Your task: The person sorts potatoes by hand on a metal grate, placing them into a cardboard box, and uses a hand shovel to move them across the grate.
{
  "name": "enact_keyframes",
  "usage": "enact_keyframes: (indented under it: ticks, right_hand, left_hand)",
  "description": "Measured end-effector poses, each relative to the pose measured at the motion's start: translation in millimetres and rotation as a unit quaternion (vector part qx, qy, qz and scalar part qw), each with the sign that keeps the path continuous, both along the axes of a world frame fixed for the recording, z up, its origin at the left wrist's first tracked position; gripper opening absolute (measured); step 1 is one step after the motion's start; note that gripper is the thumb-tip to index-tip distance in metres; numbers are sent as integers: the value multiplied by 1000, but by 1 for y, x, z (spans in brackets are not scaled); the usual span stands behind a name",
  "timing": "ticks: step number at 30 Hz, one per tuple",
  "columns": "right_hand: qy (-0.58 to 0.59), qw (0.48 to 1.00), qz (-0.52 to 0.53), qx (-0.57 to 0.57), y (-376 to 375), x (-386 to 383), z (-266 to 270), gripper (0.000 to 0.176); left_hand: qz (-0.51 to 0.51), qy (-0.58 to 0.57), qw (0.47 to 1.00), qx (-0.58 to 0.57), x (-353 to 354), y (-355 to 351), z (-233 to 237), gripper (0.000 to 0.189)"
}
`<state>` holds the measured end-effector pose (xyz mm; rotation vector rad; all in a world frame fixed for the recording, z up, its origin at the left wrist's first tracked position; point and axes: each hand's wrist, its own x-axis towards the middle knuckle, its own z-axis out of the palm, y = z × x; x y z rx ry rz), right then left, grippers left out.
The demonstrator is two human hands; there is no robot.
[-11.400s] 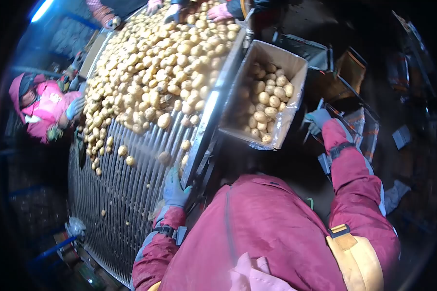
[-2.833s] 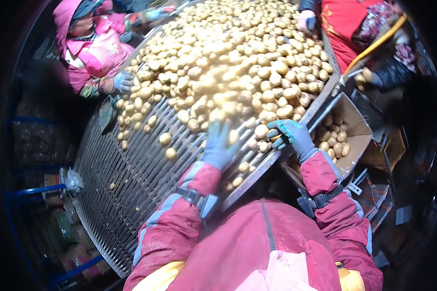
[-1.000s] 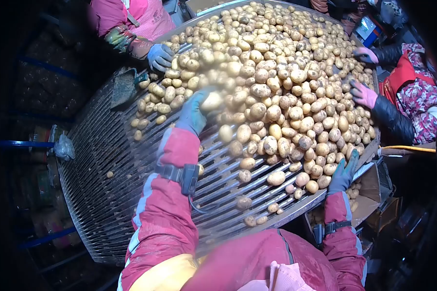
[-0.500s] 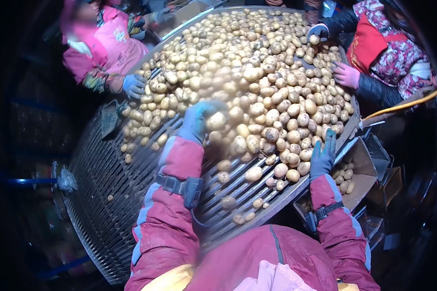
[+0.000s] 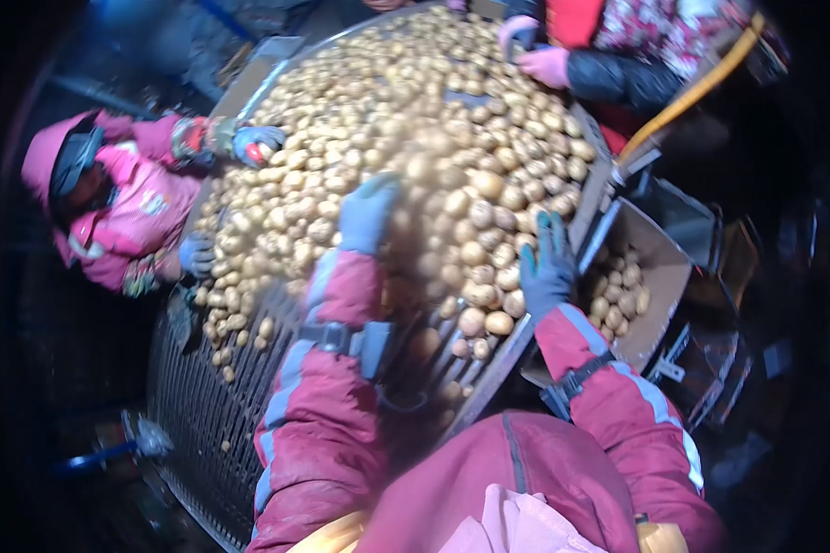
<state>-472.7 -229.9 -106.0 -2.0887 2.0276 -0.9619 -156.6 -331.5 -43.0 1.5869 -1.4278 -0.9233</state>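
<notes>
Potatoes [image 5: 323, 157] cover most of a slatted metal table [image 5: 221, 405]. My left hand [image 5: 369, 214], in a blue glove, reaches onto the middle of the heap; its fingers curl forward over the potatoes, and whatever lies under them is hidden. My right hand [image 5: 548, 265], in a blue-green glove, lies at the right edge of the heap with fingers spread against the potatoes, holding nothing.
A person in pink [image 5: 143, 198] works at the left edge with gloved hands on the potatoes. Another person's pink-gloved hand [image 5: 546, 66] is at the upper right. A carton [image 5: 659, 276] of potatoes stands right of the table, below a yellow hose [image 5: 692, 92].
The whole view has shifted, with the table and right-hand person moving up and left. My left hand's fingers now point farther up the heap. The pink-clad person's head has come into fuller view.
</notes>
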Motion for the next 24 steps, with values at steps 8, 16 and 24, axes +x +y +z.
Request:
enact_keyframes:
  ticks: [8, 16, 24]
  right_hand:
    - [-30, 1000, -6, -4, 4, -5, 11, 56]
    - [-68, 997, -3, -36, 5, -3, 8, 49]
    - [-56, 998, 10, -2, 3, -5, 17, 54]
  left_hand:
    - [-11, 527, 835, 157, -112, 46, 77, 46]
    - [-117, 16, 988, -96, -177, 87, 113, 64]
    - [121, -428, 892, 78, 81, 122, -29, 117]
